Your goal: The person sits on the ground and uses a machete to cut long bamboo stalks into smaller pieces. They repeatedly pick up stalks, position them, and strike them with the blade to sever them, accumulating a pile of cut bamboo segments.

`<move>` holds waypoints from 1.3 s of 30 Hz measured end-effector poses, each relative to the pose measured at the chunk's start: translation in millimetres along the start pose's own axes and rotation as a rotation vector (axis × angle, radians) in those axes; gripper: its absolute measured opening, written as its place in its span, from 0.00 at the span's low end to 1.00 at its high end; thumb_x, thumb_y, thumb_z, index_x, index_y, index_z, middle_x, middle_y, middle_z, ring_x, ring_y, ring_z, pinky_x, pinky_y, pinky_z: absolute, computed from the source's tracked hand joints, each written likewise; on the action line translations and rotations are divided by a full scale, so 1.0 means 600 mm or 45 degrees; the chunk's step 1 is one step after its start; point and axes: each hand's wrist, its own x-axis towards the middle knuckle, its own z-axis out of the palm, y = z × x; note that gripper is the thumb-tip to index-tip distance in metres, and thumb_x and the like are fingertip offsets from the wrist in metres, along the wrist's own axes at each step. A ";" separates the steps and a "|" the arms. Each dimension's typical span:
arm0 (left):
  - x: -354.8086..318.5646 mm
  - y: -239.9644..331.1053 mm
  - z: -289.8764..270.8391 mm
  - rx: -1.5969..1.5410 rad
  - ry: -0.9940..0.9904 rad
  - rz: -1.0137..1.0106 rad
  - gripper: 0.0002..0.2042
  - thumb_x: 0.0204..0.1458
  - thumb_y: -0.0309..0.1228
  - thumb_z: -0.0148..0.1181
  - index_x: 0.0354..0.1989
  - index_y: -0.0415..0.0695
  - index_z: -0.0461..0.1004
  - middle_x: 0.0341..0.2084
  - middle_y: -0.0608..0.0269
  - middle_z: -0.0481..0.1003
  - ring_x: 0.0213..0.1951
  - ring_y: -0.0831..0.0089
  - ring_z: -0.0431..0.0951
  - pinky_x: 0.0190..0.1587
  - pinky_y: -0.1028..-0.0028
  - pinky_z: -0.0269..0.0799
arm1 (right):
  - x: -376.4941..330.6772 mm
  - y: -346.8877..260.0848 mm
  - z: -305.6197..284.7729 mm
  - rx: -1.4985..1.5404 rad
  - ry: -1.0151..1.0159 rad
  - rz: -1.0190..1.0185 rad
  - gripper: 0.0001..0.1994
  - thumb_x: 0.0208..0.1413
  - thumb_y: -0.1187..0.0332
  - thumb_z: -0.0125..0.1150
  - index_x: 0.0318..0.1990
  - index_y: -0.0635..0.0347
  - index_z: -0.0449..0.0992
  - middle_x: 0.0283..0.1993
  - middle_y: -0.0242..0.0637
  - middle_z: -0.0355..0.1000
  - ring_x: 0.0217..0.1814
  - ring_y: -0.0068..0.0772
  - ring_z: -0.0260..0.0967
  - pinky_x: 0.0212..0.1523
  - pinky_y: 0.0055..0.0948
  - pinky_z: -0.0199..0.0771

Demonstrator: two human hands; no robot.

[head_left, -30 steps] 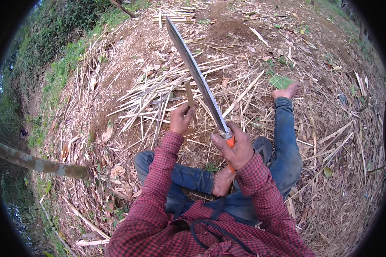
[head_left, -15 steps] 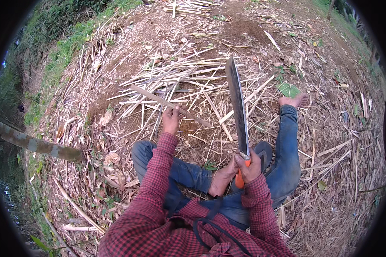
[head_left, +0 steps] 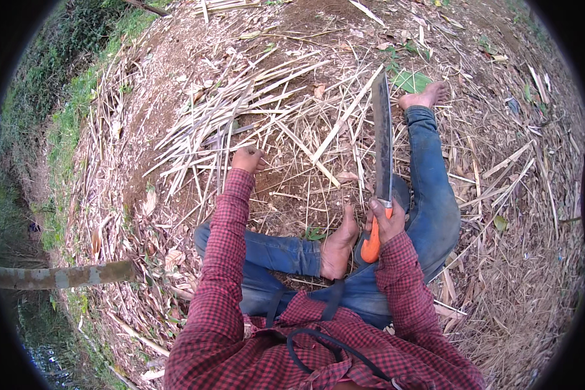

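Observation:
My right hand (head_left: 390, 222) is wrapped round the orange handle of a machete (head_left: 382, 136). Its long dark blade points up and away from me, with a pale edge along the right side. My left hand (head_left: 247, 160) is low over the near side of a heap of split wooden strips (head_left: 221, 117). The fingers there are curled; whether they hold a strip end cannot be made out. No long strip stands out from that hand. Several strips end close beside it, and longer loose strips (head_left: 318, 156) lie crossed to its right.
I sit on littered ground with my bare foot (head_left: 339, 246) folded in and the other foot (head_left: 425, 96) stretched out by a green leaf (head_left: 411, 81). A pale trunk (head_left: 65, 274) reaches in at the left. More strips (head_left: 231, 6) lie farther off.
The flat strip in my left hand has left it, and the hand has come slightly left. The machete has shifted right and now stands more upright. My view has turned a little.

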 end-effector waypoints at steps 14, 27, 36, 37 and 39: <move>0.087 0.058 0.143 -0.581 0.111 0.052 0.15 0.47 0.29 0.61 0.41 0.32 0.71 0.26 0.56 0.77 0.23 0.74 0.76 0.28 0.79 0.74 | -0.005 0.007 0.005 0.023 0.023 0.011 0.11 0.54 0.65 0.58 0.37 0.65 0.68 0.19 0.31 0.66 0.15 0.20 0.63 0.17 0.21 0.65; -0.091 0.108 -0.090 -1.023 0.221 0.723 0.08 0.60 0.34 0.44 0.38 0.44 0.66 0.17 0.70 0.63 0.12 0.86 0.59 0.12 0.86 0.57 | 0.007 0.018 -0.011 0.056 0.105 0.051 0.13 0.53 0.64 0.60 0.37 0.65 0.68 0.19 0.32 0.66 0.15 0.22 0.63 0.15 0.22 0.65; -0.098 0.025 0.060 -1.647 -0.017 0.108 0.10 0.60 0.28 0.37 0.47 0.40 0.58 0.42 0.46 0.69 0.42 0.62 0.74 0.45 0.65 0.75 | 0.015 0.023 -0.020 0.143 0.180 0.121 0.11 0.52 0.67 0.59 0.37 0.64 0.67 0.19 0.33 0.66 0.13 0.24 0.63 0.14 0.24 0.66; -0.098 0.024 0.066 -1.660 -0.018 0.146 0.10 0.60 0.27 0.37 0.49 0.41 0.56 0.45 0.44 0.68 0.45 0.60 0.74 0.47 0.64 0.74 | 0.013 0.024 -0.020 0.146 0.166 0.115 0.11 0.52 0.67 0.59 0.37 0.63 0.67 0.19 0.33 0.66 0.13 0.24 0.63 0.14 0.24 0.65; -0.104 0.029 0.075 -1.647 0.000 0.330 0.12 0.59 0.25 0.41 0.50 0.40 0.59 0.46 0.45 0.69 0.46 0.61 0.74 0.50 0.65 0.73 | 0.011 0.027 -0.022 0.127 0.153 0.096 0.10 0.52 0.69 0.59 0.37 0.64 0.67 0.19 0.33 0.66 0.13 0.24 0.63 0.14 0.23 0.65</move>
